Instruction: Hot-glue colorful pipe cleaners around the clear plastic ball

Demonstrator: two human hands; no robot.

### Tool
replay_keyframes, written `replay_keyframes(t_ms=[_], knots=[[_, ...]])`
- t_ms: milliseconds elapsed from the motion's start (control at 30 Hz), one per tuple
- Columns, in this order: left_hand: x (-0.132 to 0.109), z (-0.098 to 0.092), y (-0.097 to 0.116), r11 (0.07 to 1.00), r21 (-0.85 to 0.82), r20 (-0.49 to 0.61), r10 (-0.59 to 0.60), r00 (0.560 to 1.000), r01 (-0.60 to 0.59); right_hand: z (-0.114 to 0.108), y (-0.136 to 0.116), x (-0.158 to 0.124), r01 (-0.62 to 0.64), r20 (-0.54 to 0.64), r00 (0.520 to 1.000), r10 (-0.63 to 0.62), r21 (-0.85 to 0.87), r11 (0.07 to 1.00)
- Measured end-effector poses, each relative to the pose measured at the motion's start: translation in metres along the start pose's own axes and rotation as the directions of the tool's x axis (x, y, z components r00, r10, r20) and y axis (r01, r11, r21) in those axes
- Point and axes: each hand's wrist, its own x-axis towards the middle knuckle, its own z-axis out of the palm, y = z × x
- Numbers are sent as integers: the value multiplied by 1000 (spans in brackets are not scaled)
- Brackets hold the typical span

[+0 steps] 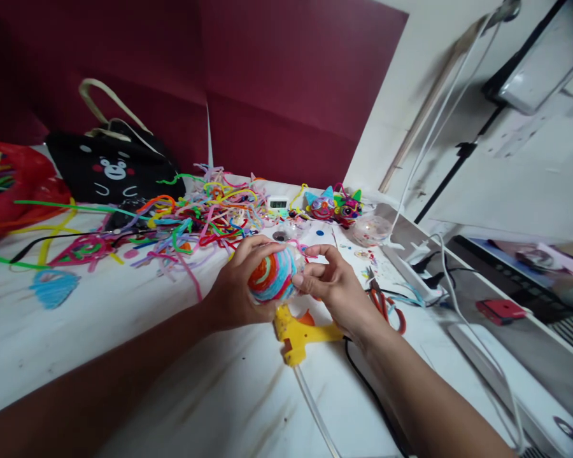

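Observation:
My left hand (242,280) is wrapped round a ball (277,273) covered in coiled fuzzy pipe cleaners in orange, blue and pink. Against the ball's right side, the thumb of my right hand (332,283) presses, its fingers curled at the edge around a thin pink-red piece. Part of the ball's right side looks like clear plastic. Below it on the table lies a yellow hot glue gun (310,333), a clear glue stick (315,407) trailing from its back. Scissors (386,305) with orange-red handles rest right of my right hand.
A tangled heap of pipe cleaners (210,210) spreads behind my hands. Near it stand a small digital timer (277,203) and two decorated animal-head figures (322,205). A black bag (114,168) is at left; a power strip (417,273) and cords are at right.

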Motion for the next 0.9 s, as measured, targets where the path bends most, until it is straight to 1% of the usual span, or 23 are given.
replay_keyframes(t_ms=[167,300,367,533,667,733,833,900], knots=[[-1,3,-3,999,-48,25,-17,1000,18,2,5,1,-23,-61,998,31,114,993],[-2,6,-6,991,-73,58,-110,992,114,4,12,3,-28,-106,993,49,182,983],[-3,7,-6,988,-56,44,-143,989,145,5,15,3,-29,-111,992,53,202,979],[-3,9,-2,988,-45,-15,-146,989,145,7,22,1,-15,-106,993,41,238,971],[-2,8,0,985,-34,1,-170,985,170,11,25,0,-9,-121,992,44,279,960],[-3,9,-3,977,-39,28,-210,977,211,11,25,1,-10,-147,988,57,304,953],[-3,10,-10,949,-105,70,-290,954,296,6,23,6,2,-191,979,69,351,936],[-3,11,-14,923,-186,68,-329,942,336,-1,21,11,26,-222,973,65,384,923]])
